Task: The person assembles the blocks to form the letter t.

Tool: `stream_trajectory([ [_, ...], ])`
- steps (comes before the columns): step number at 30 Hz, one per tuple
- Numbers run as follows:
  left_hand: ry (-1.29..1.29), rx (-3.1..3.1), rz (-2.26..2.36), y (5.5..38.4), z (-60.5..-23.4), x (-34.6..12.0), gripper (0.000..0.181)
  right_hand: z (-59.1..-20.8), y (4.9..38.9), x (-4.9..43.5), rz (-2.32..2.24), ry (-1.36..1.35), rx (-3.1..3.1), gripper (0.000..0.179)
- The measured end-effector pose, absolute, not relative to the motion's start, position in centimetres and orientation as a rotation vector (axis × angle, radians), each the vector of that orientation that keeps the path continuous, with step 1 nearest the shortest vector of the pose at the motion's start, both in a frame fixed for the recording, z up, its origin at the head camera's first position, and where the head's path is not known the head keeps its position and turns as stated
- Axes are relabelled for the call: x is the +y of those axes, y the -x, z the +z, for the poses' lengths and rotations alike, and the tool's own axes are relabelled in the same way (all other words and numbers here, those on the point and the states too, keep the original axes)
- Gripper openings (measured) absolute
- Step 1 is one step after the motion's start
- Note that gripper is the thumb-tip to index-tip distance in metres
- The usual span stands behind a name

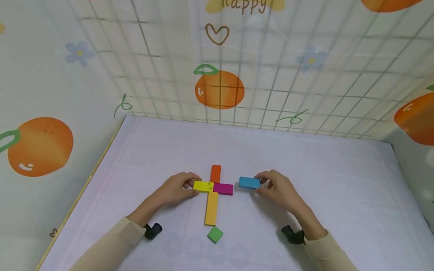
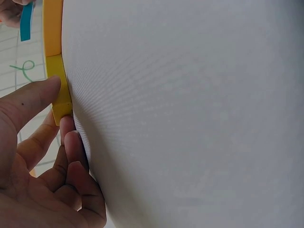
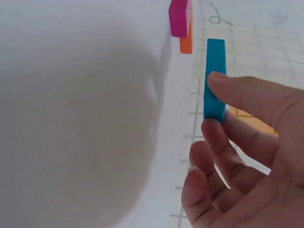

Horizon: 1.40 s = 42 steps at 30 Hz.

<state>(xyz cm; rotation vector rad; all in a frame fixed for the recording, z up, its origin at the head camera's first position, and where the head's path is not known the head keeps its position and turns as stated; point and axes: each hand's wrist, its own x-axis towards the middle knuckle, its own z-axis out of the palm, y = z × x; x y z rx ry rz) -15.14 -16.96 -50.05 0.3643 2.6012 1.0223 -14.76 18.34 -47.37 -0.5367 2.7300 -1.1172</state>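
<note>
My left hand [image 1: 175,188] pinches the outer end of a yellow block [image 1: 202,186], thumb on one side and fingers on the other. That block lies end to end with a magenta block [image 1: 223,189]. Behind their junction lies an orange-red block [image 1: 216,173], and in front of it a longer amber block [image 1: 211,209], so together they make a cross. To the right, my right hand [image 1: 279,189] pinches a blue block [image 1: 249,182] by its right end. In the right wrist view the blue block [image 3: 215,61] is held between thumb and fingers, apart from the others.
A small green block [image 1: 215,234] lies turned at an angle by the near end of the amber block. White cloth covers the table [image 1: 154,143]. A printed curtain [image 1: 225,46] with oranges and grid lines rises behind it. Dark wrist mounts [image 1: 153,231] sit at both cuffs.
</note>
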Motion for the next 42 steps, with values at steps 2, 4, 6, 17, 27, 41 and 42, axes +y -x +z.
stream_trajectory([
  [2,-0.364,2.603,1.024,15.1,-50.1,-17.0,0.033,-47.2,14.4,18.3,-1.125,0.547,2.735,0.033],
  [4,-0.365,2.606,1.026,15.1,-50.1,-17.0,0.033,-47.0,14.1,18.2,-1.133,0.556,2.739,0.032],
  [6,-0.364,2.607,1.027,15.1,-50.0,-17.0,0.033,-46.9,13.7,18.1,-1.144,0.555,2.74,0.032],
  [17,-0.353,2.605,1.018,15.1,-50.0,-16.9,0.033,-46.4,11.5,17.7,-1.168,0.596,2.727,0.032],
  [27,-0.355,2.599,1.023,15.3,-50.0,-16.9,0.032,-46.4,10.0,17.8,-1.176,0.622,2.725,0.033],
  [41,-0.359,2.599,1.012,15.3,-49.9,-17.0,0.032,-47.6,7.6,17.1,-1.23,0.632,2.682,0.035],
  [42,-0.359,2.599,1.013,15.3,-49.9,-17.0,0.032,-47.7,7.4,17.1,-1.229,0.638,2.68,0.036],
])
